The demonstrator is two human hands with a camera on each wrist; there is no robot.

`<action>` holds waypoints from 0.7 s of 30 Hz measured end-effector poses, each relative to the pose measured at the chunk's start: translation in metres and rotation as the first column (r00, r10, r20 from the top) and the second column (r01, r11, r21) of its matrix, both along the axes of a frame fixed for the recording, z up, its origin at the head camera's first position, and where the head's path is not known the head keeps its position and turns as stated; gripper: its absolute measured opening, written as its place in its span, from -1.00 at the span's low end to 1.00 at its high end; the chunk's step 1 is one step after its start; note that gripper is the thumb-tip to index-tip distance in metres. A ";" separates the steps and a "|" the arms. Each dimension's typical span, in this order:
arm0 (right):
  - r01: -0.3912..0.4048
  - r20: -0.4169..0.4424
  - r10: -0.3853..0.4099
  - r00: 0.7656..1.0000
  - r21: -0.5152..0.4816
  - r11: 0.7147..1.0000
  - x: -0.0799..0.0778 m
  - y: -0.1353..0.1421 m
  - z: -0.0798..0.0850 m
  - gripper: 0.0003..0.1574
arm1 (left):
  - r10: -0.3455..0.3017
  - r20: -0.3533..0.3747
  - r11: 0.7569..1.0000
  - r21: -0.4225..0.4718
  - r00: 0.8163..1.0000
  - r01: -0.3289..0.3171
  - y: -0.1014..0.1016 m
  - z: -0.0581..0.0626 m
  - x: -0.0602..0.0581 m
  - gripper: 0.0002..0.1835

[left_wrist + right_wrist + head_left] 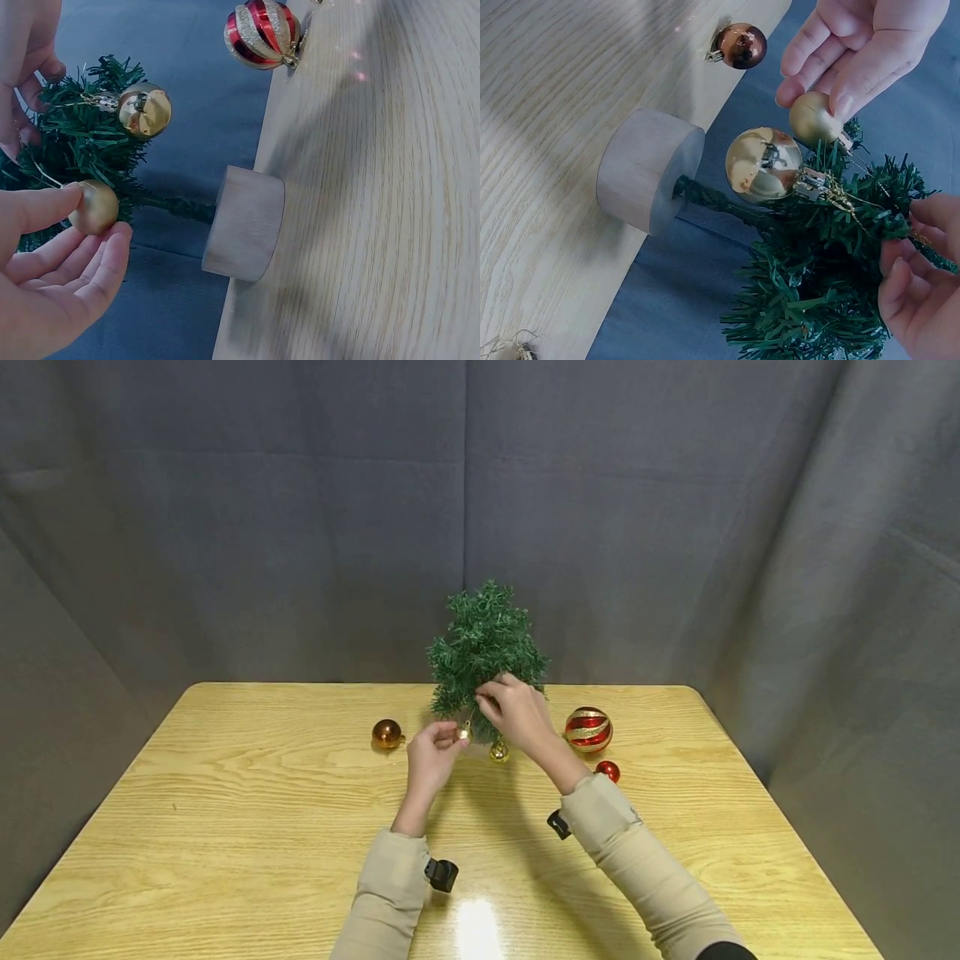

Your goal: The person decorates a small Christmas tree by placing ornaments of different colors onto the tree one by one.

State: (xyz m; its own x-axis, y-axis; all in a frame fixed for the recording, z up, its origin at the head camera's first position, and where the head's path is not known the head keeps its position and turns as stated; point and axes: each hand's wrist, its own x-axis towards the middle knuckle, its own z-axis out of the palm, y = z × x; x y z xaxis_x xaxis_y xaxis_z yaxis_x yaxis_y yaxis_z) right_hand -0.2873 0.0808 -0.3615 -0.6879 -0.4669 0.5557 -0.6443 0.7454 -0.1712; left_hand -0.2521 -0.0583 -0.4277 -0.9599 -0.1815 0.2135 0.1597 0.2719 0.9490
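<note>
A small green artificial Christmas tree (486,635) stands near the table's far edge on a pale round wooden base (247,225). My left hand (431,762) pinches a matte gold ball ornament (95,210) between thumb and fingers, low beside the front branches. A thin string runs from this ball toward the right hand. At the branches, my right hand (519,714) pinches gold string (919,237) with thumb and fingertips; green needles partly hide the hold. A shiny gold ball ornament (763,165) hangs from a lower branch between the two hands.
On the table (285,827), a copper-brown ball ornament (387,734) lies left of the tree. To its right are a large red-and-gold striped ball (588,729) and a small red ball (608,770), partly behind the right forearm. Grey curtains (315,543) hang behind.
</note>
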 end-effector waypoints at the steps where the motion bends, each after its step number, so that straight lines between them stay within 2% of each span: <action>1: -0.005 -0.003 0.005 1.000 0.003 1.000 0.000 0.000 0.000 -0.82 | -0.004 0.004 1.000 -0.009 1.000 0.004 0.000 -0.001 0.000 -0.71; 8: -0.034 -0.036 0.035 0.999 0.005 0.999 -0.001 0.001 -0.001 -0.83 | -0.024 0.018 0.999 -0.035 1.000 0.025 0.000 -0.001 0.001 -0.72; 21: -0.059 -0.089 0.057 0.994 -0.019 0.998 -0.002 0.002 -0.001 -0.84 | -0.015 0.004 1.000 -0.026 1.000 0.015 -0.001 0.002 -0.001 -0.72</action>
